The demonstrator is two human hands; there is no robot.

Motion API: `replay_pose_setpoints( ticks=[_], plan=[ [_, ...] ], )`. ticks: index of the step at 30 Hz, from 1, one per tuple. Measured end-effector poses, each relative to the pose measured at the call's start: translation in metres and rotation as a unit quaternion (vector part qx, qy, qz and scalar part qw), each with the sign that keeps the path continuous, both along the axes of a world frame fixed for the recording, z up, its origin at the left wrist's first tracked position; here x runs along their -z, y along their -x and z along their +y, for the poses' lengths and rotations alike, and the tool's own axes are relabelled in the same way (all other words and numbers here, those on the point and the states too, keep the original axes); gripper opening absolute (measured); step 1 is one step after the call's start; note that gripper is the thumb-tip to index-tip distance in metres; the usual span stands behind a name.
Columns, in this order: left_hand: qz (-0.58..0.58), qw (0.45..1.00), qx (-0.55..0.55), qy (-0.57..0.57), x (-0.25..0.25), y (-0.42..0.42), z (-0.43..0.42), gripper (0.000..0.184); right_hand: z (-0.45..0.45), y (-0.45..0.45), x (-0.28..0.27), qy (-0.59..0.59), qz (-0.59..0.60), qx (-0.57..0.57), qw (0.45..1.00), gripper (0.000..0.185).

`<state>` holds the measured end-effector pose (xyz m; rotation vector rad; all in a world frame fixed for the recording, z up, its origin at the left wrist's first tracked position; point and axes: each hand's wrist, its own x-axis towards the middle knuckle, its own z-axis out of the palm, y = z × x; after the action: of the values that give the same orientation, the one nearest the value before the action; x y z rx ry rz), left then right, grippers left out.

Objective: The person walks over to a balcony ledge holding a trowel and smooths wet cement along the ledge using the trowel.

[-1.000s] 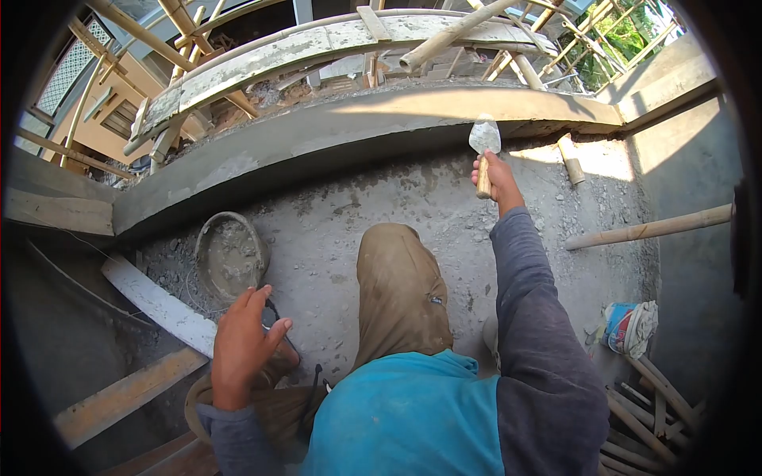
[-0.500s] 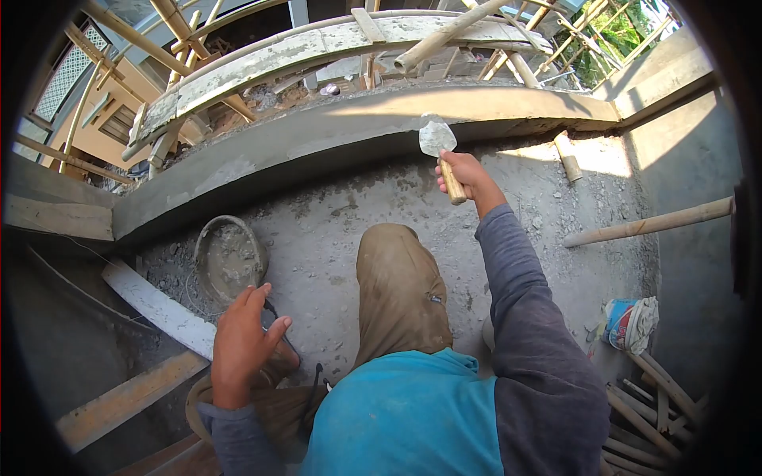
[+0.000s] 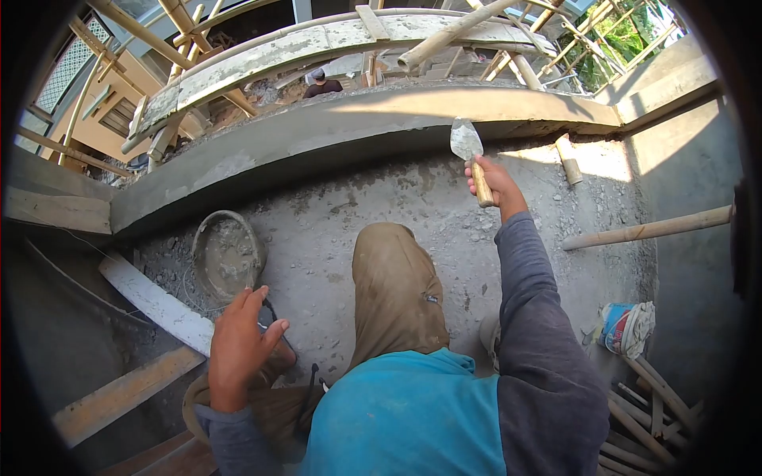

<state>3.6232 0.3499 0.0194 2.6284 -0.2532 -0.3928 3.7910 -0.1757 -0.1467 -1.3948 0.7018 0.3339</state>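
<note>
My right hand (image 3: 496,186) is wrapped round the wooden handle of a trowel (image 3: 467,140). Grey mortar coats its pale blade, which points up toward the low plastered wall (image 3: 317,131). My left hand (image 3: 242,341) is held over my bent leg with the thumb apart from the fingers, and nothing shows in it. Just beyond its fingertips sits a round dark tub (image 3: 230,254) with grey mortar inside. Whether the fingertips touch its rim I cannot tell.
A white board (image 3: 155,301) and a wooden plank (image 3: 127,397) lie at left. A bamboo pole (image 3: 647,228) juts in from the right, above a mortar-smeared bucket (image 3: 623,327) and stacked sticks (image 3: 651,416). Bamboo scaffolding (image 3: 278,59) and a person (image 3: 322,85) are beyond the wall.
My right hand has moved right along the wall with the trowel, and the blade has turned slightly. My left hand has hardly moved. The person beyond the wall shows more fully.
</note>
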Motion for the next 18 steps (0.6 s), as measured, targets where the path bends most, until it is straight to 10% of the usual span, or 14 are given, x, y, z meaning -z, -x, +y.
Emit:
replay_pose_setpoints(
  ticks=[18],
  plan=[
    [0.003,1.0,0.0,-0.007,0.003,0.0,0.002,0.058,-0.033,-0.021,0.025,-0.027,-0.04,0.111,0.993,0.041]
  ],
)
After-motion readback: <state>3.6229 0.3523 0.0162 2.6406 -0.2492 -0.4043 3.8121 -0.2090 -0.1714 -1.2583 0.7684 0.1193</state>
